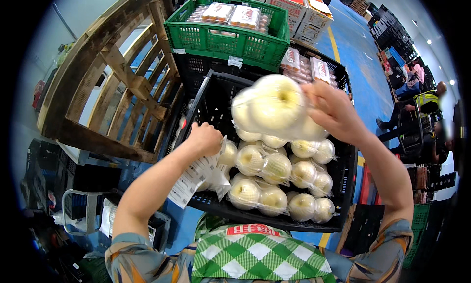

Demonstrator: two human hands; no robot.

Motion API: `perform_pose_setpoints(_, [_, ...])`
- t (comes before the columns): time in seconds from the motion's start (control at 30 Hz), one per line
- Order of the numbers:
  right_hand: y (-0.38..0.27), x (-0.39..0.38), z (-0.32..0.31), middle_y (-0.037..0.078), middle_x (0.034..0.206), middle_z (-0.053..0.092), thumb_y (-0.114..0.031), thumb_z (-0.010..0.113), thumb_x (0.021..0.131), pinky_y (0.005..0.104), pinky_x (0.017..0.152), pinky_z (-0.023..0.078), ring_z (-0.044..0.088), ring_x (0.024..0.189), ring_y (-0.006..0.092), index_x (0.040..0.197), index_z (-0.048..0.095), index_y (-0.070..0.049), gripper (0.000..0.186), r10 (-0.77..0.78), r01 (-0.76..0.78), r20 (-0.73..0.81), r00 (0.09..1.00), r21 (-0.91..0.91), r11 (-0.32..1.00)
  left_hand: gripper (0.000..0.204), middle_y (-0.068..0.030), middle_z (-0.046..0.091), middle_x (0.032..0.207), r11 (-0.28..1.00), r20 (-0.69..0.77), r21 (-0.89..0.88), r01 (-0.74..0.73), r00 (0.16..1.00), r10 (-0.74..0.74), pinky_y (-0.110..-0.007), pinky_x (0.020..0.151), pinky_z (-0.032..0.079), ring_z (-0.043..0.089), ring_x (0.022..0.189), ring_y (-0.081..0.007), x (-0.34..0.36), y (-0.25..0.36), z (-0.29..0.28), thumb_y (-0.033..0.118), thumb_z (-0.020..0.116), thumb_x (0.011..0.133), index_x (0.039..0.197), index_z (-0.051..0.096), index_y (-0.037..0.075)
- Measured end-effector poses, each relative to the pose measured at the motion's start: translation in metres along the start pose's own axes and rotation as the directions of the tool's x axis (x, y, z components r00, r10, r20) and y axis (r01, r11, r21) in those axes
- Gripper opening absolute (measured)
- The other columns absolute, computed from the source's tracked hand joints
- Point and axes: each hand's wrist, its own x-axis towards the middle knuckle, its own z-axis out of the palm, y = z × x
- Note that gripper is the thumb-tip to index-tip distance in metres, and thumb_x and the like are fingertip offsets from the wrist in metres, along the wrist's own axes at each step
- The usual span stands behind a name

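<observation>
My right hand [334,110] grips the edge of a clear-wrapped pack of pears [274,104], pale yellow and round, and holds it up over the black crate [289,225]. The pack is slightly blurred. Below it, more wrapped pears [276,168] in white foam nets lie in rows, filling the near and right part of the crate. At the crate's left side, my left hand [206,139] is closed on printed label sheets [190,181], white with dark print, which hang over the crate's near left corner. Its fingertips are partly hidden.
Behind the crate stands a green crate [225,45] with clear boxes of reddish round items. Similar boxes [314,67] fill a black crate at the right. A wooden pallet [105,77] leans at the left. Cardboard boxes [299,13] are stacked behind. People [424,100] sit far right.
</observation>
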Motion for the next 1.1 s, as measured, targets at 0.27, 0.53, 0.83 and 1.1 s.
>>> perform_pose_setpoints(0.27, [0.013, 0.112, 0.060, 0.015, 0.089, 0.054, -0.004, 0.051, 0.075, 0.0411, 0.073, 0.042, 0.054, 0.086, 0.0339, 0.085, 0.040, -0.002, 0.015, -0.197, 0.265, 0.342, 0.919, -0.166, 0.950, 0.024, -0.0159, 0.050, 0.113, 0.993, -0.015, -0.060, 0.103, 0.994, -0.104, -0.046, 0.080, 0.041, 0.041, 0.112, -0.0283, -0.016, 0.026, 0.004, 0.015, 0.049, 0.078, 0.095, 0.064, 0.009])
perform_pose_setpoints(0.53, [0.040, 0.139, 0.088, 0.017, 0.079, 0.053, -0.005, 0.054, 0.076, 0.0423, 0.067, 0.042, 0.053, 0.080, 0.0373, 0.085, 0.041, 0.000, 0.016, -0.224, 0.304, 0.376, 0.899, -0.167, 0.938, 0.015, -0.0159, 0.056, 0.097, 0.999, -0.250, -0.036, 0.029, 0.968, -0.037, -0.043, 0.074, 0.040, 0.046, 0.104, -0.0290, -0.032, 0.036, 0.014, 0.015, 0.053, 0.073, 0.080, 0.066, 0.009])
perform_pose_setpoints(0.83, [0.021, 0.149, 0.124, 0.017, 0.080, 0.055, -0.010, 0.047, 0.080, 0.0409, 0.069, 0.046, 0.057, 0.081, 0.0356, 0.086, 0.044, 0.000, 0.011, -0.277, 0.403, 0.471, 0.838, -0.189, 0.896, 0.013, -0.0138, 0.058, 0.092, 0.995, -0.364, 0.098, 0.017, 0.931, 0.020, -0.043, 0.071, 0.039, 0.048, 0.101, -0.0286, -0.035, 0.048, 0.016, 0.017, 0.055, 0.071, 0.074, 0.065, 0.010])
perform_pose_setpoints(1.1, [0.034, 0.157, 0.190, 0.013, 0.076, 0.061, -0.012, 0.050, 0.078, 0.0403, 0.065, 0.050, 0.062, 0.079, 0.0295, 0.084, 0.055, -0.005, 0.010, -0.227, 0.581, 0.740, 0.633, -0.261, 0.771, 0.016, -0.0094, 0.057, 0.090, 0.984, -0.351, 0.171, -0.056, 0.929, 0.115, -0.039, 0.068, 0.037, 0.049, 0.094, -0.0233, -0.037, 0.069, 0.023, 0.018, 0.052, 0.074, 0.079, 0.064, 0.010])
